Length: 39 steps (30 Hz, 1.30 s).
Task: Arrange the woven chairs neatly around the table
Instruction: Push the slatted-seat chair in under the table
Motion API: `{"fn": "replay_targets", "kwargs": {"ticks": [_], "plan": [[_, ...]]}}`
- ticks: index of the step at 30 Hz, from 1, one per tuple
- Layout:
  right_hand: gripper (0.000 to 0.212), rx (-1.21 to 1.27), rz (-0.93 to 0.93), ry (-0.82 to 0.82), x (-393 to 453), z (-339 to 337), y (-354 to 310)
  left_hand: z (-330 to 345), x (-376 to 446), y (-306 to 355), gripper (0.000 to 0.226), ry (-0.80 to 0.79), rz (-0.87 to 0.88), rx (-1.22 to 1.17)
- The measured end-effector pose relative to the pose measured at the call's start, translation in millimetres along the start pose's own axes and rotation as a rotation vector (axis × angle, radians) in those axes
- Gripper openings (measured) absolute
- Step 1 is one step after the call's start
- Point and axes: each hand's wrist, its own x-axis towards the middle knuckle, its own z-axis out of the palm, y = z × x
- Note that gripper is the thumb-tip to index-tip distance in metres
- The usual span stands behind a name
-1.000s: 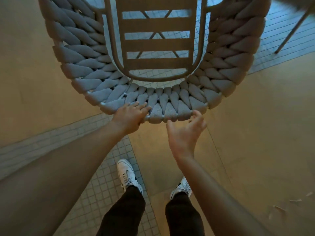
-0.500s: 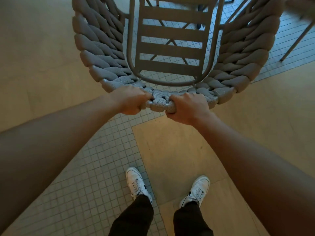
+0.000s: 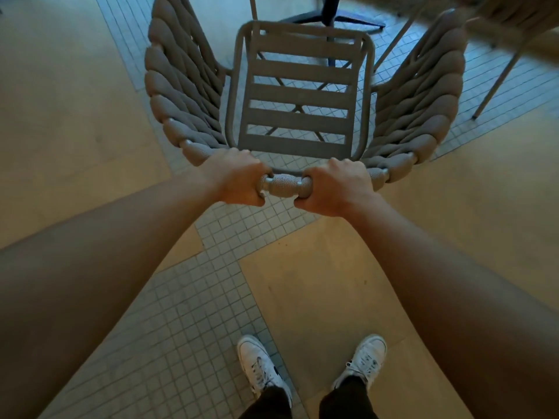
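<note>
A grey woven chair (image 3: 181, 95) with thick braided arms and a slatted metal seat stands in front of me, seen from above and behind. My left hand (image 3: 239, 179) grips the top rail of its backrest left of centre. My right hand (image 3: 335, 189) grips the same rail right of centre, a short stretch of woven rail showing between them. The dark base of the table (image 3: 329, 13) stands on the floor just beyond the seat's front edge; the tabletop is out of view.
A second chair's thin metal legs (image 3: 499, 77) stand at the upper right, close to the held chair's right arm. The floor mixes small grey tiles (image 3: 187, 328) and beige slabs. My feet in white shoes (image 3: 260, 367) are below, behind the chair.
My right hand went from open near the backrest to shut on the rail. The chair has moved forward towards the table base, and its seat now shows in full.
</note>
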Motion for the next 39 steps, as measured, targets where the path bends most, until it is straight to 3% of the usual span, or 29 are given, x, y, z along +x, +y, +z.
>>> {"fn": "replay_targets", "kwargs": {"ticks": [5, 17, 39], "plan": [[0.050, -0.009, 0.041, 0.002, 22.0, -8.6, 8.7, -10.3, 15.6, -9.1, 0.027, 0.102, -0.013, -0.020], [0.052, 0.030, 0.059, 0.018, 73.5, -19.7, 33.4, -36.1, 65.4, -54.9, 0.037, 0.126, 0.164, -0.038], [0.051, 0.040, 0.054, 0.022, 187.8, -53.5, 67.3, -93.2, 160.2, -133.7, 0.032, 0.025, 0.139, 0.027]]}}
